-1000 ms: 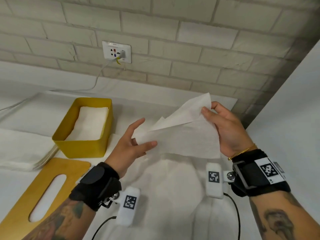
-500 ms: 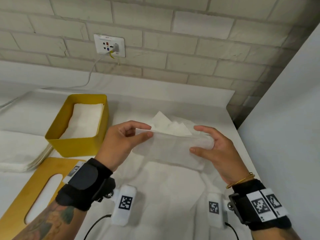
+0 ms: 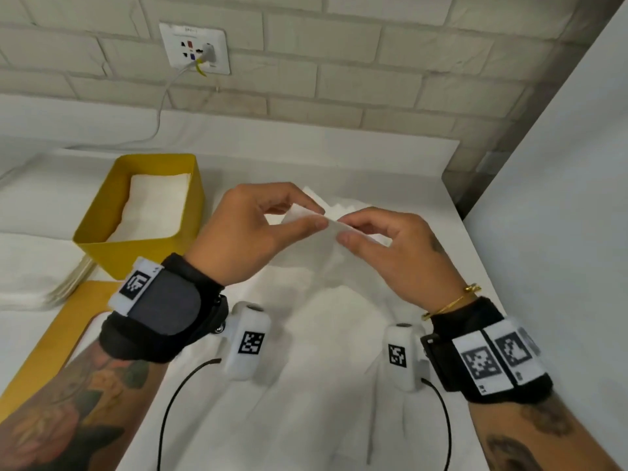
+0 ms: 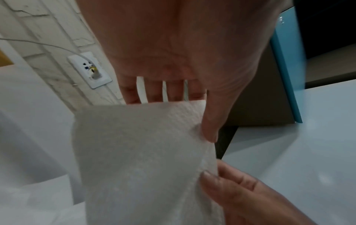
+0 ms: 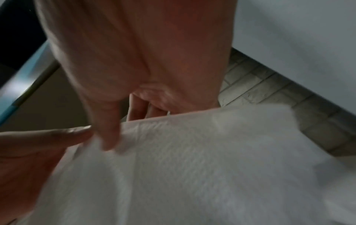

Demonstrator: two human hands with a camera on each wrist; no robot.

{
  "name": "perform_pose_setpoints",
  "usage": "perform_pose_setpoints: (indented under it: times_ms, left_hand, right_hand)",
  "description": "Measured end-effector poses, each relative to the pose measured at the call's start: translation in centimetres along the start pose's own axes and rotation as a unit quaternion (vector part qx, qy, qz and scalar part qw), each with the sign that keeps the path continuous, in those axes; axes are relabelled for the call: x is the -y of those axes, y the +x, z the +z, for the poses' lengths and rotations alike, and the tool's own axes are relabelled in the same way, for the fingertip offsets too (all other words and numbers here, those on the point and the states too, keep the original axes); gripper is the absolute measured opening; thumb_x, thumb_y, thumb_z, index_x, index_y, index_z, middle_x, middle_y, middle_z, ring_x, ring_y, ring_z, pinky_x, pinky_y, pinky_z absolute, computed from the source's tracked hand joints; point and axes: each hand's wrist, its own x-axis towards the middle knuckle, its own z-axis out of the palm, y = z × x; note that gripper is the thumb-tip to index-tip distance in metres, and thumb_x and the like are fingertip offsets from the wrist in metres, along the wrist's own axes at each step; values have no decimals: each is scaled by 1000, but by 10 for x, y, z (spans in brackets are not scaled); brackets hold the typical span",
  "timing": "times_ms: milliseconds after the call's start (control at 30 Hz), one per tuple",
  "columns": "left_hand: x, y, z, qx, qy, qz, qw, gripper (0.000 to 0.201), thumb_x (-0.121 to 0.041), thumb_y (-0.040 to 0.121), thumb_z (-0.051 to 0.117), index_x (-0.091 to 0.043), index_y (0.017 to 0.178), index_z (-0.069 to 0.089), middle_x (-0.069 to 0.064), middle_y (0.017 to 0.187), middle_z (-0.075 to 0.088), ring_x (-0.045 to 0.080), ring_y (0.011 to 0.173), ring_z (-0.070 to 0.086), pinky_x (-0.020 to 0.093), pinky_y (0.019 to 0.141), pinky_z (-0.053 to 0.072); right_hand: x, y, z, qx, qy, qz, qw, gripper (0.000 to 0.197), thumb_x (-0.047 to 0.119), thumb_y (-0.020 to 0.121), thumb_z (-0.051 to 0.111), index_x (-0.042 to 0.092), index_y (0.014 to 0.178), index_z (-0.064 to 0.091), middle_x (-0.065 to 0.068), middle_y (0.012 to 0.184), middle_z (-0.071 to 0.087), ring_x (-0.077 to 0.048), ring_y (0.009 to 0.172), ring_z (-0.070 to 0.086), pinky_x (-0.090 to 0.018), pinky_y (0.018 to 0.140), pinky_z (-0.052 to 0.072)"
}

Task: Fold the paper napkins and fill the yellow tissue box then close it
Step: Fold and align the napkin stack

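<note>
Over white tabletop (image 3: 390,158), both my left hand (image 3: 251,232) and right hand (image 3: 390,253) are pinching 1 paper napkin (image 3: 334,226), needing edges aligned before creasing.

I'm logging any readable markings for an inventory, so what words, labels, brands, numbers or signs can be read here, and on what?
No legible words or numbers.
Wall socket plate: faint print along its top edge, too blurred to read.
Left wrist band tag: black-and-white square code, no letters.
Right wrist band tags: square codes; small print below, unreadable.
Yellow tissue box: no marking visible.
</note>
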Motion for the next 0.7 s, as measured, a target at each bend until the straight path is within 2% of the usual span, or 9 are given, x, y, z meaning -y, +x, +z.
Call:
perform_pose_setpoints:
  times_ms: [67,167,233,300,367,433,500,567,700]
  left_hand:
    - [-3,1,-2,-14,-60,-13,998,11,-23,83,79,-17,91,75,-3,94,78,14,91,74,22,86,56]
    - [11,-4,-3,-47,-158,-72,984,35,-32,75,84,-20,106,71,-5,98,79,11,94,74,23,82,57]
    - [21,-11,6,-30,-276,-150,949,47,-37,74,87,-18,113,69,-2,104,77,14,99,73,26,82,58]
    - [27,-19,23,2,-381,-205,902,53,-44,79,80,-14,120,67,4,115,74,19,105,72,30,84,58]
    - [29,-26,40,16,-436,-232,869,51,-41,96,65,-7,134,60,11,129,69,26,118,67,37,96,56]
    - [29,-32,51,-6,-461,-261,848,47,-33,99,55,-5,137,58,15,133,67,32,124,63,44,105,51]
    - [33,-35,54,-38,-470,-294,831,43,-30,99,55,-4,132,61,18,128,68,35,119,66,48,104,51]
    - [41,-38,49,-66,-458,-321,827,42,-31,100,56,-2,130,63,21,125,69,38,116,67,51,102,52]
    - [58,-41,29,-101,-477,-332,808,51,-32,94,60,-3,136,59,21,132,65,38,124,62,54,111,44]
  right_hand:
    - [1,3,0,-21,44,17,999,9,20,94,71,23,99,77,9,94,78,-9,92,72,-27,85,55]
    - [0,0,-7,-57,157,47,985,8,22,91,73,21,98,77,-1,94,79,-26,93,74,-41,90,56]
    - [-3,-2,-6,-81,270,88,955,15,24,84,74,16,97,76,-6,97,79,-24,94,74,-42,92,57]
    - [-6,-3,5,-81,340,138,926,20,23,80,75,12,97,76,-11,100,78,-24,95,73,-43,95,56]
    - [-11,-6,23,-72,338,178,921,20,20,82,77,9,99,76,-14,103,77,-31,100,72,-48,100,54]
    - [-15,-12,40,-65,326,210,919,18,16,87,76,4,102,75,-17,103,76,-32,100,72,-49,98,55]
    - [-20,-21,49,-43,329,236,913,15,11,90,73,1,101,74,-16,100,77,-28,93,74,-43,89,59]
    - [-25,-32,51,6,317,263,911,14,7,91,72,1,103,73,-14,98,78,-24,90,74,-37,82,60]
    - [-35,-56,36,136,205,299,922,7,2,93,68,1,99,71,-11,84,77,-26,79,75,-31,75,61]
